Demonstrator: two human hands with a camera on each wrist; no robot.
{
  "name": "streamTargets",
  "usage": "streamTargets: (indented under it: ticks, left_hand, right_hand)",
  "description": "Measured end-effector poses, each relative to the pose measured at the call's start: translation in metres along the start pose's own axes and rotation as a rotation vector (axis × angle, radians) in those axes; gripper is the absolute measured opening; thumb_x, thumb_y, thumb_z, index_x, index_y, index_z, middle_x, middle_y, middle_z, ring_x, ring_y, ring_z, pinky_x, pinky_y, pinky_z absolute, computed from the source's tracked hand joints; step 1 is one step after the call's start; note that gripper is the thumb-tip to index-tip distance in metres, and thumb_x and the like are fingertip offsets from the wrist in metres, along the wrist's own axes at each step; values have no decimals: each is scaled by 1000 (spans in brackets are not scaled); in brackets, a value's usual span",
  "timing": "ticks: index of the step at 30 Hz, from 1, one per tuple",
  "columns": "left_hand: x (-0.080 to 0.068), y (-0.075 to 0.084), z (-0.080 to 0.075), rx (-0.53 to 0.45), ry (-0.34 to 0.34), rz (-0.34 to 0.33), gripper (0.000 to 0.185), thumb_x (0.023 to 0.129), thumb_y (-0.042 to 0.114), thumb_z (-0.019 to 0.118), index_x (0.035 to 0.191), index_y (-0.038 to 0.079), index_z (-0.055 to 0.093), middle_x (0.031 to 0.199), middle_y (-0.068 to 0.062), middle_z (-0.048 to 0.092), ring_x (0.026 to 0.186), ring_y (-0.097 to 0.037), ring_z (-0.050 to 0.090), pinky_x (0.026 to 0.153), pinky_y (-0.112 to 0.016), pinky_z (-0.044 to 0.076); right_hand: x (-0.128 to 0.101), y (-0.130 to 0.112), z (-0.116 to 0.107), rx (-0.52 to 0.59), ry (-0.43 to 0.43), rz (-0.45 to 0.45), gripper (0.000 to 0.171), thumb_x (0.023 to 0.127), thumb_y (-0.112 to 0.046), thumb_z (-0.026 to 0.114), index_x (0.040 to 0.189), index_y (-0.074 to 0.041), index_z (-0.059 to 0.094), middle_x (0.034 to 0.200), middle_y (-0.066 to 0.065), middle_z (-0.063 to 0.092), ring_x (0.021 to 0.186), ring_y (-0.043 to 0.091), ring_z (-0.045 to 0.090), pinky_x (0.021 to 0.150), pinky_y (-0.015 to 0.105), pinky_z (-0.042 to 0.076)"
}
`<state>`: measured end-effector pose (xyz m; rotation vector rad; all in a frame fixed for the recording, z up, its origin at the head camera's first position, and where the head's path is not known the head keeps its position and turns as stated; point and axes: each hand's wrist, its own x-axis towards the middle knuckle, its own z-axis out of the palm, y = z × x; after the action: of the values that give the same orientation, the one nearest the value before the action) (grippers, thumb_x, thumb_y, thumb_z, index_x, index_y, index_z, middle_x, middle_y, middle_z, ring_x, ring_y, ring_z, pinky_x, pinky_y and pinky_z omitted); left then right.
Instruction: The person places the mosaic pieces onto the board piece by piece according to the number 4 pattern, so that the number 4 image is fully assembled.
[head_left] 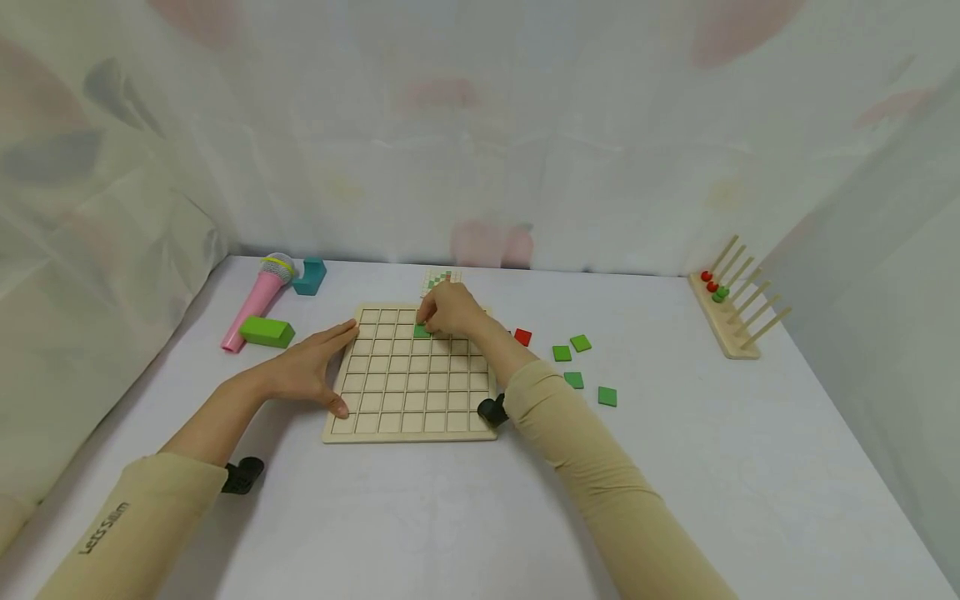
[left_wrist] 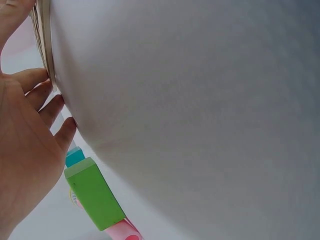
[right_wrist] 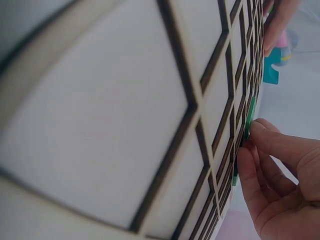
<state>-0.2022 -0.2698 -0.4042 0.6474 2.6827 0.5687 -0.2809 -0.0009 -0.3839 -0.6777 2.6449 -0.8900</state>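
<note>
Seen from the head camera: a pink toy microphone (head_left: 255,307), a green rectangular block (head_left: 266,332) and a teal block (head_left: 310,277) lie left of the square wooden grid board (head_left: 411,400); four loose green square tiles (head_left: 581,369) and one red tile (head_left: 522,337) lie to its right, with a wooden peg rack (head_left: 731,308) holding red and green beads farther right. A small pattern card (head_left: 437,279) lies behind the board, partly hidden by the right hand (head_left: 448,310), which pinches a green square tile (head_left: 422,331) down onto a cell in the board's far rows. The left hand (head_left: 311,368), fingers straight, presses against the board's left edge. The table (head_left: 750,467) is white, walled with pale fabric.

From the left wrist: straight fingers (left_wrist: 47,107) touch the board's edge; green block just beside.

From the right wrist: fingertips (right_wrist: 260,132) grip the tile (right_wrist: 250,117) edge-on against the grid.
</note>
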Motion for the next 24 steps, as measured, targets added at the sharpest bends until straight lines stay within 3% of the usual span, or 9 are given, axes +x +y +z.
streamTargets:
  ticks: [7, 13, 19, 24]
  left_hand:
    - [-1, 0, 0, -7, -2, -3, 137, 55, 56, 89, 156, -2, 18, 166, -21, 11, 151, -49, 15, 118, -67, 20]
    - [0, 2, 0, -5, -2, 0, 137, 56, 57, 89, 156, -2, 18, 166, -21, 11, 151, -49, 15, 118, -67, 20]
    - [0, 3, -2, -3, -2, 4, 136, 56, 56, 89, 156, -4, 18, 166, -22, 11, 150, -49, 15, 118, -67, 20]
    - [1, 2, -2, -5, 0, 4, 136, 56, 55, 90, 156, -4, 18, 166, -22, 11, 151, -49, 14, 118, -66, 19]
  right_hand:
    - [0, -1, -2, 3, -8, -4, 11, 88, -6, 71, 97, -10, 77, 94, 4, 71, 88, 14, 59, 77, 24, 50]
    - [-2, 3, -17, 41, 11, -39, 18, 87, -7, 73, 104, -6, 76, 94, 5, 68, 88, 15, 57, 77, 24, 48]
    - [-5, 21, -40, 119, 45, -30, 21, 86, -4, 71, 107, -1, 73, 91, 7, 66, 83, 16, 58, 72, 22, 49]
    - [-12, 44, -60, 122, 61, 20, 23, 87, -4, 69, 110, 1, 72, 89, 7, 64, 78, 15, 58, 67, 21, 51]
